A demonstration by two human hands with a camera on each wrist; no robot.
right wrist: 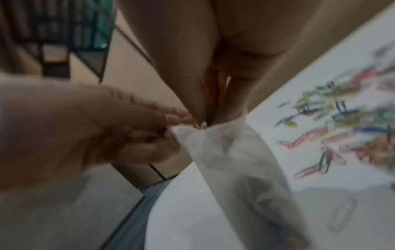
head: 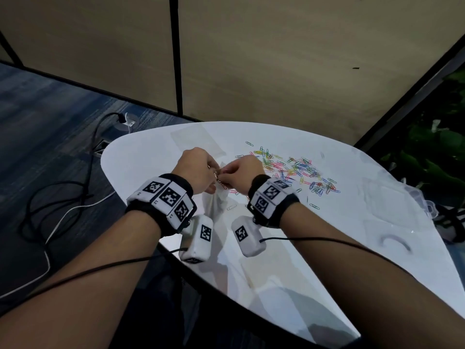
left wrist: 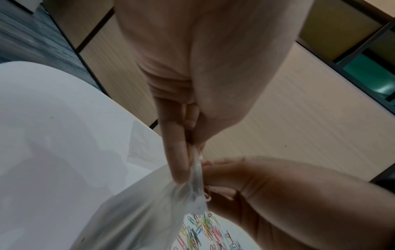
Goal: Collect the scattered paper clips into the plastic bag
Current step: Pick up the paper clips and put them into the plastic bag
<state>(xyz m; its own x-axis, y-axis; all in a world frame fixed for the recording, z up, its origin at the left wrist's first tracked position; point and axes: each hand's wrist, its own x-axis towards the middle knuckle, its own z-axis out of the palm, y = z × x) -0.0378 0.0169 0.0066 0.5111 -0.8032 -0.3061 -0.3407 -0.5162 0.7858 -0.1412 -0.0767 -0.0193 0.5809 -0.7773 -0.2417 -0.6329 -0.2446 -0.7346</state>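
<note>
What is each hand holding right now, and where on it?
The left hand pinches the plastic bag at its top edge. The right hand pinches paper clips at the bag's mouth.

The plastic bag is clear and thin, held up off the white table near its left edge. Its top is bunched and pinched, its body hanging down and nearer, creased and slack. The paper clips are small wire clips in pink, blue, green, yellow and white, lying flat in a loose scatter on the table to the right of the bag. A few stray clips lie apart, just beside the bag.
</note>
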